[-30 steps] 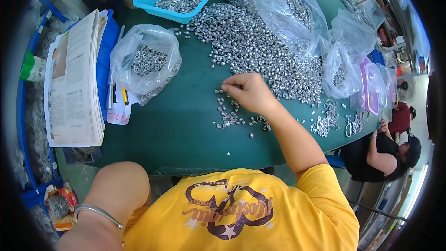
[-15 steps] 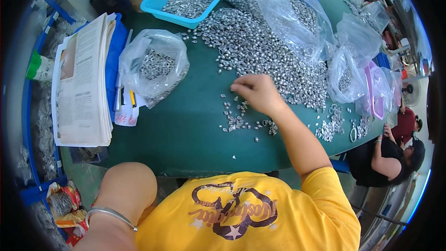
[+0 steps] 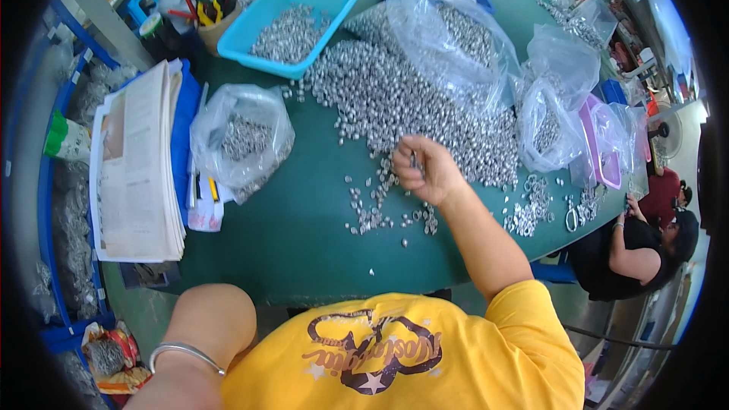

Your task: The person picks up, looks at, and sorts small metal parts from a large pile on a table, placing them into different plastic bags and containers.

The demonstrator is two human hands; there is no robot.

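My right hand [image 3: 424, 171] is at the near edge of a large heap of small silver oval metal pieces [image 3: 425, 99]. Its fingers are curled in. A small grey glint shows between them, too small to name. Just to the left and below lie loose pieces [image 3: 370, 219] in a thin scatter. My left arm [image 3: 209, 319], with a silver bangle [image 3: 186, 351] round it, is bent back at the lower left. The left hand itself runs out past the lower edge.
A turquoise tray [image 3: 228, 44] and an open clear bag [image 3: 258, 118] hold more pieces. Papers [image 3: 137, 175] lie left. Clear bags [image 3: 448, 38] cover the heap's far side; a pink tray [image 3: 591, 125] stands right. A person in black [image 3: 596, 266] sits beyond the table's right end.
My right hand has turned and its fingers have curled in; it sits slightly lower and further right. The whole view has shifted a little. My left arm stays bent back.
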